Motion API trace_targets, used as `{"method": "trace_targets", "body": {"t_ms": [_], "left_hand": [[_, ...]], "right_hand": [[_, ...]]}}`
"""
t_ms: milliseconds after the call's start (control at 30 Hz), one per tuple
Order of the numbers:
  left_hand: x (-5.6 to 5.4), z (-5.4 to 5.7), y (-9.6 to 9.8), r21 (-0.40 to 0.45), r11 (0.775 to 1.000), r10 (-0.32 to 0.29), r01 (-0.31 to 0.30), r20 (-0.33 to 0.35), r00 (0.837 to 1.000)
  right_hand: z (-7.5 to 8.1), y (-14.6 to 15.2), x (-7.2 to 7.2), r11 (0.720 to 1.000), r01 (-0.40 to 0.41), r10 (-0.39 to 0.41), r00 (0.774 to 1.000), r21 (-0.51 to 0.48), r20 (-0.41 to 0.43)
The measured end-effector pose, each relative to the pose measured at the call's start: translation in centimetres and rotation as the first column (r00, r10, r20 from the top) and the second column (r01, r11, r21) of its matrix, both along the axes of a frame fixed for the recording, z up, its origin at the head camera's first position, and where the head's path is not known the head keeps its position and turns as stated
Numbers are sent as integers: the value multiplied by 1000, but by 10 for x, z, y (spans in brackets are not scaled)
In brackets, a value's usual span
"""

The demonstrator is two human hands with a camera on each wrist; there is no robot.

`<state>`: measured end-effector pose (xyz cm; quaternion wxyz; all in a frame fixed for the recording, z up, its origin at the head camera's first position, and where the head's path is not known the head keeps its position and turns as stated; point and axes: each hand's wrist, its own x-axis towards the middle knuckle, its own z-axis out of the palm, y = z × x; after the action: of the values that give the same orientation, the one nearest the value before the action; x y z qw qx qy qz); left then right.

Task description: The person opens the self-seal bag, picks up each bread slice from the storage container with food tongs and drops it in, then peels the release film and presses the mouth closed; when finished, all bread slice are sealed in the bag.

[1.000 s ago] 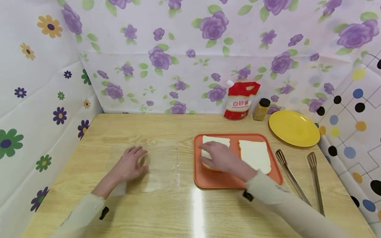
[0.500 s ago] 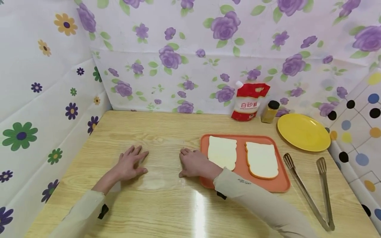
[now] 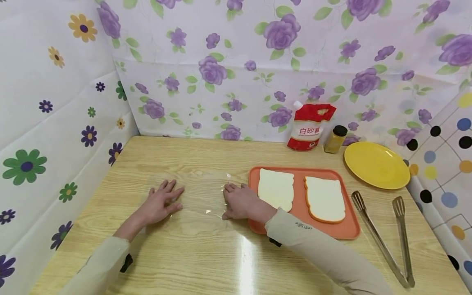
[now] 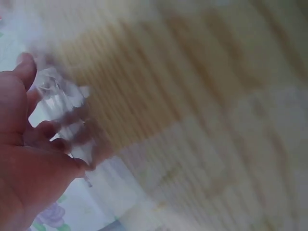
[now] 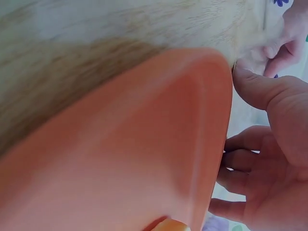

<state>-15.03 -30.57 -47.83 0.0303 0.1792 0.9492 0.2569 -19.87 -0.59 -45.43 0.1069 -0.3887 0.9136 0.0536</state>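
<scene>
A thin, clear plastic sheet lies on the wooden table between the two hands, with small glints along its right edge. At its left side my left hand touches it with spread fingers. The left wrist view has crumpled clear film bunched under those fingers. My right hand rests at the sheet's right edge, thumb apart from the fingers, beside the orange tray. From the right wrist view, the right hand reaches just past the tray's rim.
Two slices of bread lie on the tray. Behind it stand a red-and-white sugar pouch and a small black-capped jar. A yellow plate and metal tongs lie to the right. Patterned cloth surrounds the table.
My right hand has moved left from over the left bread slice to the sheet's right edge. The left hand has barely moved. More glints now show on the sheet.
</scene>
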Motion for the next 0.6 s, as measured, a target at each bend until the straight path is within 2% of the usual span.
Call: {"method": "trace_targets", "body": {"t_ms": [133,333,600], "left_hand": [[2,0,-2,50,999,12,-10,-24,1000],[3,-2,-5,107,993,49,-47,-25,998],[3,-7,-5,36,999,39,-38,-36,999]], "right_hand": [[-2,-1,-1,1000,1,-1,1000,2,-7],[1,0,0,1000,2,-2,1000,5,-1],[-2,0,-1,1000,1,-1,1000,7,1]]}}
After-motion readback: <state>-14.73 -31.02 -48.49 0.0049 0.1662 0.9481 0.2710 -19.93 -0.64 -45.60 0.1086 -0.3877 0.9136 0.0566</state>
